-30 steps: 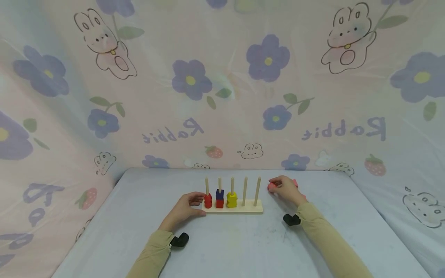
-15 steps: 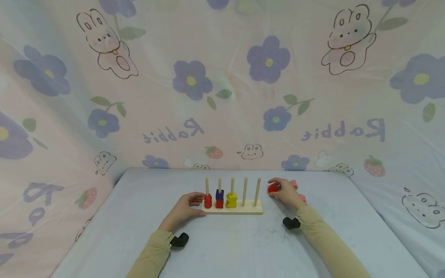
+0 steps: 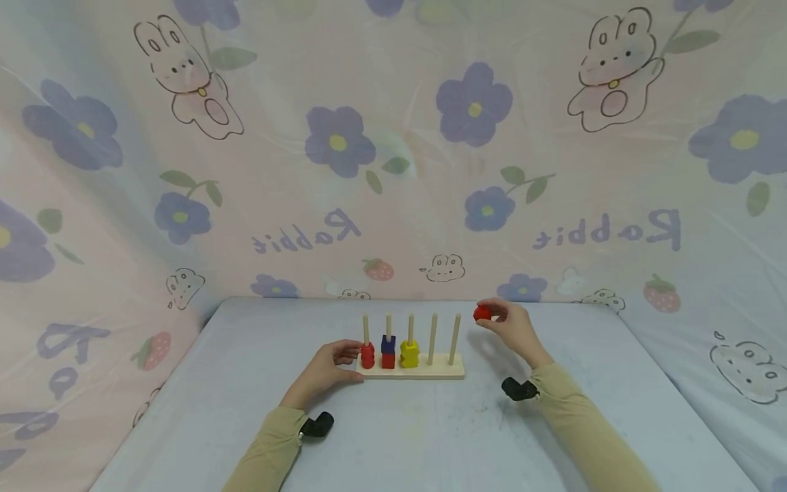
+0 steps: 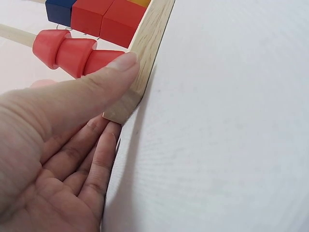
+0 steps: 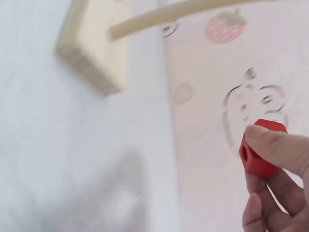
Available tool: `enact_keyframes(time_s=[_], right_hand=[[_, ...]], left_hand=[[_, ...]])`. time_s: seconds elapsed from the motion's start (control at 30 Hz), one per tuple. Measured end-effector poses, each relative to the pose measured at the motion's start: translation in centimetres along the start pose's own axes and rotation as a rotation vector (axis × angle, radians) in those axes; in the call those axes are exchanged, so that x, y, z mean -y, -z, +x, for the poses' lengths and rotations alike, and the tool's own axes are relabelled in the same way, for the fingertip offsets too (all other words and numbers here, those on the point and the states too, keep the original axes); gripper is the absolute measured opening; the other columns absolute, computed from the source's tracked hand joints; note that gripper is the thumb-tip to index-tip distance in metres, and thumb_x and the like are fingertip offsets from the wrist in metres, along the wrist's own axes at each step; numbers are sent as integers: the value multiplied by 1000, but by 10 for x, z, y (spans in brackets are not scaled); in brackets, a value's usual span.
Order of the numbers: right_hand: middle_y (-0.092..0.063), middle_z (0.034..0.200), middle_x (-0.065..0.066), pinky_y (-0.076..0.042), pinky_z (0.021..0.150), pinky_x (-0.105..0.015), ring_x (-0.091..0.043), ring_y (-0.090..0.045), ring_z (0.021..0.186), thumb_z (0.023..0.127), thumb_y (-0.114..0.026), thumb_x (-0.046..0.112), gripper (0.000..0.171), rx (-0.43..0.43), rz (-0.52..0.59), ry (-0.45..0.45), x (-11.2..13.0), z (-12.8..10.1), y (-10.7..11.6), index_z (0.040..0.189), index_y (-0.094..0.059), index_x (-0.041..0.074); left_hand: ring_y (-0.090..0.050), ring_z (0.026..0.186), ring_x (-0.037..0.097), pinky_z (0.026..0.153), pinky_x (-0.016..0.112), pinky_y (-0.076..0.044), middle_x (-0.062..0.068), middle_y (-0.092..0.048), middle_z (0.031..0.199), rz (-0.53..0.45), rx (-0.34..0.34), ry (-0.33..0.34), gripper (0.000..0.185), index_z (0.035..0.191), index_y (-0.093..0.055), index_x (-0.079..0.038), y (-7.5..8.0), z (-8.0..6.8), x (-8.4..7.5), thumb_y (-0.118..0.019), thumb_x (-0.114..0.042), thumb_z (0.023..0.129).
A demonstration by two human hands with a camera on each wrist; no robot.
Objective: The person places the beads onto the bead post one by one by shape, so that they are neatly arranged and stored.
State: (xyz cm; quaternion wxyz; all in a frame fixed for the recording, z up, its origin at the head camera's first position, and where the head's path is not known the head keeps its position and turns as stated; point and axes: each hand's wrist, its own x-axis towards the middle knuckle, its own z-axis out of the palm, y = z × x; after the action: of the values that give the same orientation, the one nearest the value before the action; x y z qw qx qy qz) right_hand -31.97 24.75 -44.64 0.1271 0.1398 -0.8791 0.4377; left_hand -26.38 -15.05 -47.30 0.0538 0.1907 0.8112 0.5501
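Note:
A wooden peg board (image 3: 439, 371) with a row of upright pegs stands on the table. My left hand (image 3: 328, 367) holds its left end; in the left wrist view the thumb (image 4: 113, 72) lies along the board's edge and the fingers bend at its end. Red tapered beads (image 3: 367, 356) sit on the leftmost peg. The second peg bears red cubes (image 4: 123, 21) topped by a blue cube (image 3: 389, 343), the third yellow beads (image 3: 409, 354). Right of the board and raised, my right hand (image 3: 513, 328) pinches a red faceted bead (image 5: 264, 162) with a hole between thumb and fingers.
The two pegs on the right (image 3: 456, 339) are bare. A pale cloth covers the table (image 3: 406, 430), and a patterned curtain (image 3: 406, 205) hangs behind it. Black wrist cameras (image 3: 519, 389) sit at both sleeves.
My right hand has turned the red bead and lifted it up from the table. Pinkish-red pieces seen near that hand before are out of sight now. The left hand and board stay still.

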Motion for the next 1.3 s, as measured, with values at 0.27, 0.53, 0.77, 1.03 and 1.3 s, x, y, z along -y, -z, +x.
enact_keyframes(time_s=[0.27,0.53,0.77,1.03,1.3], right_hand=[[-68,104,-9,-49,86,-41,-23,-61,98,82,-75,8,36,2,87,106,51,6,7,117,-66,8],[-66,105,-19,-51,86,-40,-34,-61,96,82,-71,-5,35,59,217,158,137,-7,8,116,-64,-3],[-66,107,-16,-51,88,-40,-32,-61,98,83,-70,-5,35,123,239,170,160,-10,-4,118,-64,-2],[-66,110,-14,-51,89,-45,-30,-61,98,84,-69,-5,34,162,268,202,169,-8,-22,117,-64,-2],[-65,110,-14,-49,89,-44,-30,-61,96,84,-69,-5,33,194,268,209,170,-8,-39,116,-64,-2]], left_hand=[[-59,103,35,93,48,-47,17,-61,114,8,-8,8,60,125,-55,6,1,1,6,-82,1,72],[-59,103,23,93,38,-48,8,-61,115,36,-15,50,65,127,-57,-4,1,11,39,-86,-13,70],[-58,106,25,95,40,-47,9,-61,118,43,-9,57,65,128,-57,-5,1,11,36,-86,-13,70],[-59,104,24,94,39,-48,9,-61,116,37,-6,38,64,126,-57,-3,1,13,37,-86,-10,70],[-59,105,24,94,38,-48,9,-61,116,42,-3,39,64,127,-57,-3,-1,11,33,-86,-9,70]])
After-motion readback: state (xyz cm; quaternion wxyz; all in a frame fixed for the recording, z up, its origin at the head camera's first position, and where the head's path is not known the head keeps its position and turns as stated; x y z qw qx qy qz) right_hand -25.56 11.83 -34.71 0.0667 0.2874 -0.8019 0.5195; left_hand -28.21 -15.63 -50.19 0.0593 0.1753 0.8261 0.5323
